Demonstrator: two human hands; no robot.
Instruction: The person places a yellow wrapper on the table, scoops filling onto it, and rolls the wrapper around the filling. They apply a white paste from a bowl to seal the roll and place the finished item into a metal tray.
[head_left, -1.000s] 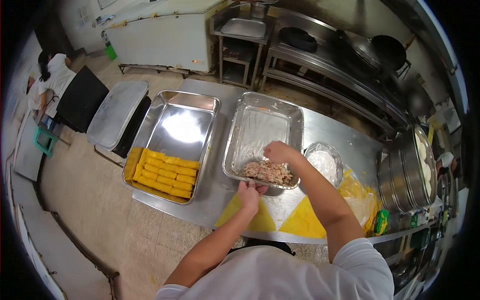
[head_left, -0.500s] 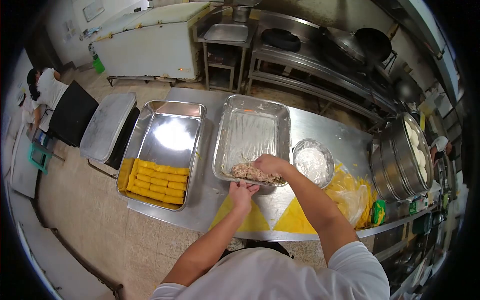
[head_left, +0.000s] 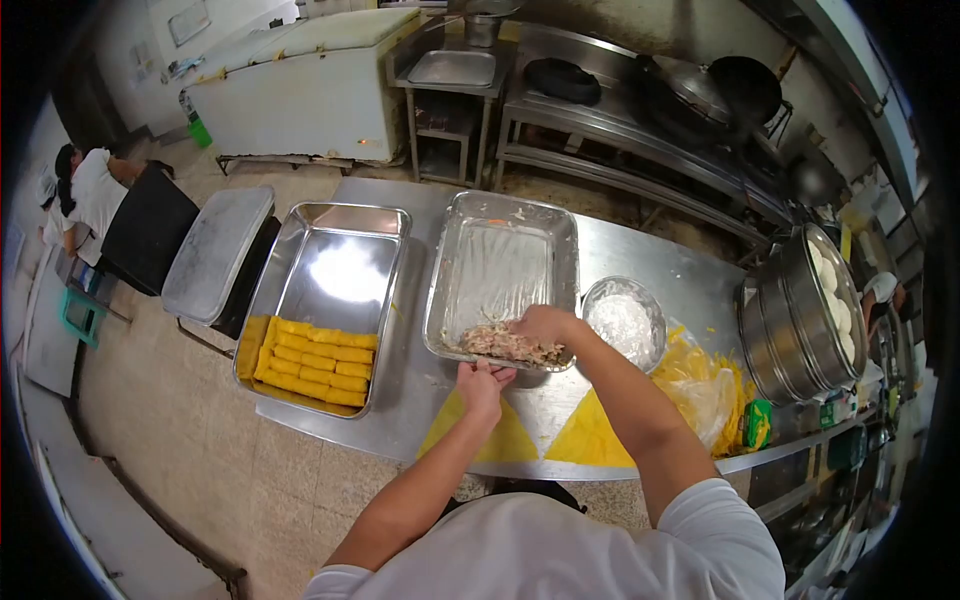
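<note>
A metal tray (head_left: 434, 290) smeared with residue stands in front of me, with a heap of minced meat filling (head_left: 505, 345) at its near edge. My right hand (head_left: 547, 327) is closed on the filling, its fingertips partly hidden in the meat. At the near rim, my left hand (head_left: 482, 388) grips the same tray with the thumb and fingers at its edge. Two yellow wrapper sheets (head_left: 590, 440) lie below the tray, near the table's front edge. To the left, another metal tray (head_left: 398, 250) holds rows of yellow rolls (head_left: 318, 365).
Right of the filling is a bowl (head_left: 655, 350) with white paste or powder. Beyond it are a plastic bag (head_left: 700, 395) among yellow shreds and a stack of steamers (head_left: 800, 325) with white buns. Two people (head_left: 100, 185) are at the far left; a stove counter stands behind.
My right hand has shifted slightly within the filling, and my left hand stays at the rim. At the far left, a person has leaned and reached an arm to the right.
</note>
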